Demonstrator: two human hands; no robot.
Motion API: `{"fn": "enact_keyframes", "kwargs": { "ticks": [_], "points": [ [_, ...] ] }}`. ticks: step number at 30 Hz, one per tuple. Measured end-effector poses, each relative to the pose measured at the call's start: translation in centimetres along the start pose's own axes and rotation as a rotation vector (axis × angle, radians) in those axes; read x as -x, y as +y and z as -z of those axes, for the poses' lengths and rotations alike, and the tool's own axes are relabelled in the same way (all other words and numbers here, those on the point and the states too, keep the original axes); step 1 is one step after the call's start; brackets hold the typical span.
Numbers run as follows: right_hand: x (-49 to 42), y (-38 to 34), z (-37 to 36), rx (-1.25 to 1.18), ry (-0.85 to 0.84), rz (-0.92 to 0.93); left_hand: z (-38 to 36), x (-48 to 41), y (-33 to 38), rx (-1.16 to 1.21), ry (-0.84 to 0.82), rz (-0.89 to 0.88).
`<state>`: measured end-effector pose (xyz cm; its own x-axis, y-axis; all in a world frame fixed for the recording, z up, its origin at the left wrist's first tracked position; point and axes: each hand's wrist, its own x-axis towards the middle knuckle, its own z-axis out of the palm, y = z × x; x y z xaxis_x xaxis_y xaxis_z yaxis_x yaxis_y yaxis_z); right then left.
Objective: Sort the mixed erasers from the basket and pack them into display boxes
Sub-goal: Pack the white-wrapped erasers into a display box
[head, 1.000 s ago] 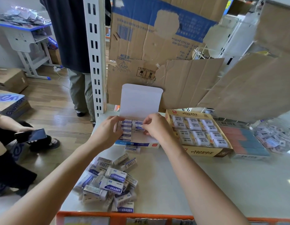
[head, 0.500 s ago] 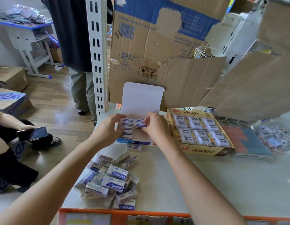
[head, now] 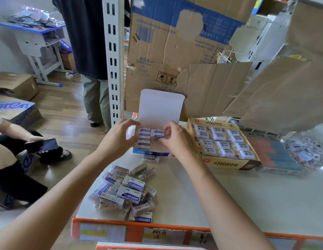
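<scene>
Head view, hidden or unclear items first. White cardboard display box (head: 161,105) sits at the far middle of the pale table (head: 229,195), lid standing upright. Its near wall shows blue print. Its right half is covered by the right hand (head: 175,139). Blue-and-white wrapped erasers (head: 145,139) fill the left column inside. Only two labels of the right column show.

Left hand (head: 119,139) is motion-blurred. Thumb and fingers curl round the box's left side flap. Right hand's fingertips are bent down onto the right column. Whether they pinch an eraser cannot be told.

One single loose eraser (head: 150,158) lies touching the box's near wall. Heap of loose wrapped erasers (head: 128,192) lies near-left on the table.

Yellow cardboard tray of 2B erasers (head: 222,141) sits just right of the box. Beyond it, a flat red-and-blue pack (head: 276,156), then a clear bag (head: 308,152) cut off by the right edge, its contents too small to read.

Against 0.5 s ago: left hand has come off the left column to the box's left edge, so more labels show. Right hand stays at the right column. Heap, loose eraser and tray are unmoved.
</scene>
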<state>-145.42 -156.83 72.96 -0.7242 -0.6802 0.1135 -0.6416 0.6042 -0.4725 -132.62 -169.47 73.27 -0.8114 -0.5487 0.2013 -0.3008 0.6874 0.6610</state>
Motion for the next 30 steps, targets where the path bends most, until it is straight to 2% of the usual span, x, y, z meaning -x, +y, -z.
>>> {"fn": "enact_keyframes", "kwargs": {
  "ticks": [2,6,8,15,20,26,28,30],
  "points": [
    [0.8,0.1,0.5,-0.041,0.04,0.024,0.5,0.8,0.2,-0.046,0.033,-0.128],
    [2.5,0.5,1.1,-0.025,0.162,0.048,0.3,1.8,0.6,-0.09,-0.169,-0.388],
    [3.4,0.9,1.3,-0.009,0.226,0.038,-0.4,2.0,0.9,-0.176,-0.218,-0.428],
    [5.3,1.5,1.8,-0.027,0.25,0.041,-1.4,2.4,1.6,-0.366,-0.165,-0.531],
    [6.2,1.3,1.9,-0.027,0.246,0.063,-1.8,2.4,2.6,-0.489,-0.24,-0.429],
    [7.0,1.6,2.0,-0.042,0.224,0.056,-2.1,2.3,3.0,-0.508,-0.226,-0.429],
    [7.3,1.5,2.0,-0.09,0.217,0.056,-2.1,2.4,2.8,-0.42,-0.202,-0.411],
    [7.3,1.3,2.0,-0.213,0.176,0.022,-1.6,2.6,2.7,-0.214,-0.133,-0.334]
  ]
}}
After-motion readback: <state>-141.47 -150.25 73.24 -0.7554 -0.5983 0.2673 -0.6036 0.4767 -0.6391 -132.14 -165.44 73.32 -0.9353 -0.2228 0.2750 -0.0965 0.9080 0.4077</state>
